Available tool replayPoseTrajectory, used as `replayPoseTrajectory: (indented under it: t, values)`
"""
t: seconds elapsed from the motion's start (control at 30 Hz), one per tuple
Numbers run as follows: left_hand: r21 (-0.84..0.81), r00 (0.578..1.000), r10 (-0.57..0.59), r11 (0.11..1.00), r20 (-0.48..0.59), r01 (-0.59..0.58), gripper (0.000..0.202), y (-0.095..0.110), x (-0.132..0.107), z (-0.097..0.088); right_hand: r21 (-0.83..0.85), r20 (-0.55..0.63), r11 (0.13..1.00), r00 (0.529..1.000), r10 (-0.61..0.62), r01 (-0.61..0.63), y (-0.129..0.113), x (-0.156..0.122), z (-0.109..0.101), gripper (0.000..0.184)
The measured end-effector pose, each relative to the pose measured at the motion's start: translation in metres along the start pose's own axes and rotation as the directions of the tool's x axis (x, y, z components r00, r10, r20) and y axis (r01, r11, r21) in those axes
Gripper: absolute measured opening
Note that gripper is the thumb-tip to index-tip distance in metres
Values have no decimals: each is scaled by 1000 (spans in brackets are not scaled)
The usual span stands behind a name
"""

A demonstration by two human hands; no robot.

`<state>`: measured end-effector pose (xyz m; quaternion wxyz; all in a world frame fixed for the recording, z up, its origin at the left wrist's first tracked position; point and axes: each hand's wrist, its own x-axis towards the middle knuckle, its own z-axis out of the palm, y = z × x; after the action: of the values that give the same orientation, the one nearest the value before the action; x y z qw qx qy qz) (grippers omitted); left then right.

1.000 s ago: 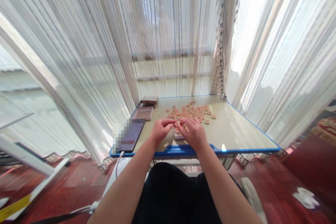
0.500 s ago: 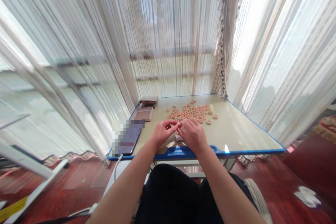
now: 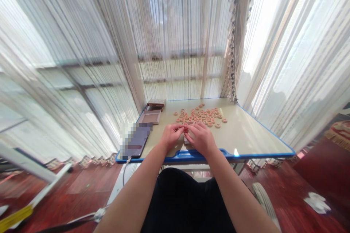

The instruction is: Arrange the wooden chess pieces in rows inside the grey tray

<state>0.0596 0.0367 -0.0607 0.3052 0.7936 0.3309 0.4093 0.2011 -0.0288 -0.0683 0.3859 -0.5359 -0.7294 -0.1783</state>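
My left hand (image 3: 171, 134) and my right hand (image 3: 201, 136) meet over the near part of the table, fingertips closed together. Between them shows a small round game piece (image 3: 186, 130) with red marking, pinched by both hands; whether it is one piece or a few cannot be made out. Under the fingers sits a small pale box (image 3: 187, 141), mostly covered by my right hand. Just beyond my hands, many round wooden game pieces (image 3: 203, 115) with reddish marks lie scattered, looking like Chinese chess discs.
The cream table (image 3: 254, 134) has a blue rim. At its left lie a dark tablet (image 3: 138, 142) with a white cable, an open shallow box (image 3: 151, 117) and a brown box (image 3: 156, 103) behind it. Sheer curtains (image 3: 175, 36) hang close behind the table.
The view has shifted slightly. My fingers have moved a little, and the red-marked piece between them now shows more plainly. The scattered pieces look unmoved.
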Motion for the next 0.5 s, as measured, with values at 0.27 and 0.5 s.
replayPoseTrajectory:
  t: [0.27, 0.5]
  values:
    - [61, 992, -36, 997, -121, 43, 33, -8, 2, -2, -78, 24, 992, 995, 101, -99, 0, 0, 1, 16]
    - [152, 991, 121, 982, -59, -111, 34, -16, 3, 1, -130, 127, 980, 978, 164, -148, -2, 1, 3, 18]
